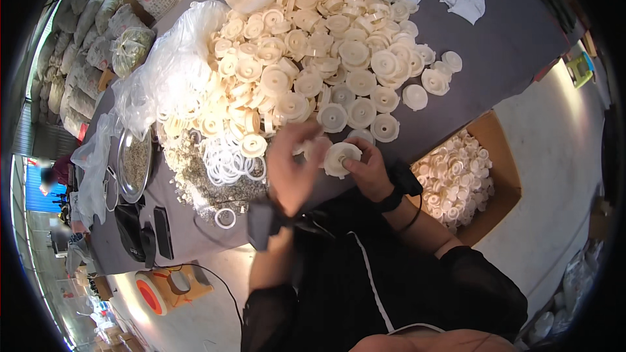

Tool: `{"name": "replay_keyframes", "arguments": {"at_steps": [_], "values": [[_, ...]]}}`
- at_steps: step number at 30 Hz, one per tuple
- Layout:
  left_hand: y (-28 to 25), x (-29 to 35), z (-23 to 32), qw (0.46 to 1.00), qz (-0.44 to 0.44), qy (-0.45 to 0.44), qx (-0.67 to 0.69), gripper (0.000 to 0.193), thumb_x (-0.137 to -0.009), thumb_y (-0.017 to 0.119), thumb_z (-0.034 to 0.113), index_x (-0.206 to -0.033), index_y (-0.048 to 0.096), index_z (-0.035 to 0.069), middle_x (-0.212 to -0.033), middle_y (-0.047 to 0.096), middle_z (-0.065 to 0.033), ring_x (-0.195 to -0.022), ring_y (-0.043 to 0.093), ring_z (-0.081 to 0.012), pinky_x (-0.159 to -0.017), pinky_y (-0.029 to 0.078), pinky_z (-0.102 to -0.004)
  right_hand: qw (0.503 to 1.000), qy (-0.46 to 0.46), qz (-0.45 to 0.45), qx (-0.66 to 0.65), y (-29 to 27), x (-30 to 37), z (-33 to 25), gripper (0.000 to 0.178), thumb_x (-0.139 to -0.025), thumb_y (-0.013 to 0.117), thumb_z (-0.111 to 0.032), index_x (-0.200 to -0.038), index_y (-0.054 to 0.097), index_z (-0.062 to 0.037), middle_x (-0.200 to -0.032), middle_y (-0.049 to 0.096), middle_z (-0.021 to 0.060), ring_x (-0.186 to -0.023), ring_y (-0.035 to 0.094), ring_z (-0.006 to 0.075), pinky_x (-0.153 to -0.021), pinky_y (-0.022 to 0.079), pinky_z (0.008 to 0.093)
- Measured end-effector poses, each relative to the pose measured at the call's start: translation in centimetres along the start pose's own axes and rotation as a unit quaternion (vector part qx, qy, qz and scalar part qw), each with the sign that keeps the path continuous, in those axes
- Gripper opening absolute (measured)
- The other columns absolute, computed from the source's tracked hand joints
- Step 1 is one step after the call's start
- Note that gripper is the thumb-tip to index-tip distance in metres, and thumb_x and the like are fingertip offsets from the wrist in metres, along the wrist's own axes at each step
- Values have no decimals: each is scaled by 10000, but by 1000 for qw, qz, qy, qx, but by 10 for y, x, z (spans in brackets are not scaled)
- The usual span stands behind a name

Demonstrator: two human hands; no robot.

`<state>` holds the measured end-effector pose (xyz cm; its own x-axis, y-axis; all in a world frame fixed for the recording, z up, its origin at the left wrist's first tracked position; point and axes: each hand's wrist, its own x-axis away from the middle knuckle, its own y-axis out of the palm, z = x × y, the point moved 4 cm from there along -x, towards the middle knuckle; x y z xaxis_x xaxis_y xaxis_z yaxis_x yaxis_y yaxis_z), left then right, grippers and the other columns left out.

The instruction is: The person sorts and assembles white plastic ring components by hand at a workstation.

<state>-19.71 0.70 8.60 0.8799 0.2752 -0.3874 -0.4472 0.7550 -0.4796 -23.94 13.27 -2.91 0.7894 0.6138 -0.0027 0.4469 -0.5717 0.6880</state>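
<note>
The right hand (373, 173) pinches a white wheel (339, 158) between thumb and fingers, close to the table's (495, 45) near edge. At nine o'clock from it, the left hand (292, 166) is blurry; I can't tell if it grips anything. Farther out, white rings (229, 163) lie at nine o'clock, a box (507, 179) of small parts (453, 179) at three, and a big pile of wheels (297, 42) at twelve. A loose pinch could drop the wheel; a bump could make the pile slide.

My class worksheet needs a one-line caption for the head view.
Right hand holds a round cream part, the blurred left hand beside it, near heaped similar pieces.
</note>
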Motion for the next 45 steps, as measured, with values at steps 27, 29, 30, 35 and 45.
{"name": "replay_keyframes", "arguments": {"at_steps": [27,29,30,35,45], "values": [[-56,108,-57,985,63,-50,-152,147,-703,643,10,-844,607,29,-835,567,-100,-782,530,-275,-722,418,-345,954,164,34,-250,27,47,45,238,-878,536,-183,-1075,511,-51,-977,576,52,-897,559,158,-885,432,350],[-57,104,-61,982,83,-71,-157,148,-707,643,14,-849,605,28,-841,569,-99,-799,531,-270,-738,413,-349,958,185,46,-217,21,42,44,248,-880,530,-182,-1087,498,-49,-990,572,54,-895,560,160,-876,439,354],[-58,105,-64,978,107,-78,-160,150,-709,644,18,-853,605,29,-846,570,-98,-801,532,-268,-736,413,-349,961,193,47,-191,19,37,41,253,-876,532,-172,-1090,494,-41,-995,573,60,-896,565,162,-871,443,359],[-58,107,-70,968,118,-92,-203,155,-713,644,21,-864,608,32,-865,577,-97,-814,536,-264,-736,413,-345,979,169,-19,-113,17,17,34,286,-870,544,-173,-1109,482,-28,-1027,568,72,-951,559,163,-876,444,377],[-42,94,-72,975,94,-91,-181,178,-699,655,-1,-865,612,46,-842,580,-86,-789,539,-255,-720,410,-341,945,209,-54,-246,21,12,39,260,-834,585,-289,-958,436,-116,-809,448,-12,-777,476,116,-784,409,286]]}}
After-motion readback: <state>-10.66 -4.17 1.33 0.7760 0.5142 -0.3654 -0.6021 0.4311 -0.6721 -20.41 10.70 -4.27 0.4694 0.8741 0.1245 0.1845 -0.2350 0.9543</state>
